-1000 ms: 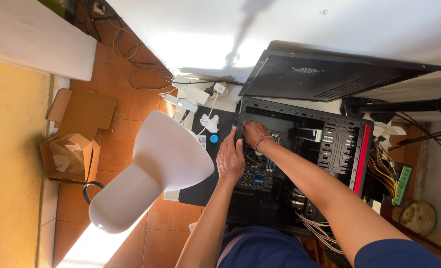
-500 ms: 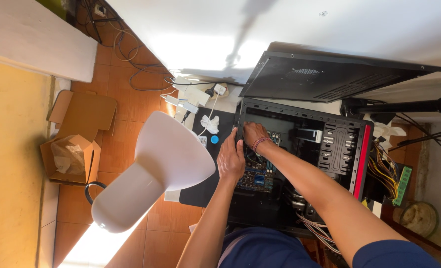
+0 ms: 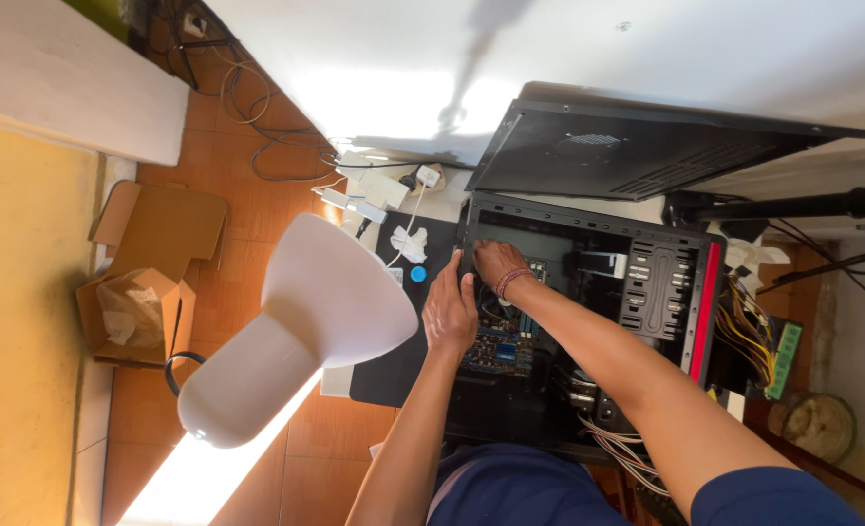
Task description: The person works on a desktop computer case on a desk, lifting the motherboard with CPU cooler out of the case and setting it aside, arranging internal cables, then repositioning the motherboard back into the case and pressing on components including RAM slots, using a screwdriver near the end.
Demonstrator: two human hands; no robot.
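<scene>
head view — both hands (image 3: 473,292) inside open computer case (image 3: 598,292).

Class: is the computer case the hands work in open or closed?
Open. The computer case shows its circuit board, and both hands reach inside.

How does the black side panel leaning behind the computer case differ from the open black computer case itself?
The black flat side panel is a thin sheet, tilted and detached; the open black computer case is a deep box lying flat. The panel's surface is bare except for a vent grille; the case shows a circuit board, cables and drive bays, with both hands, left hand and right hand, at it. Both are black.
</scene>
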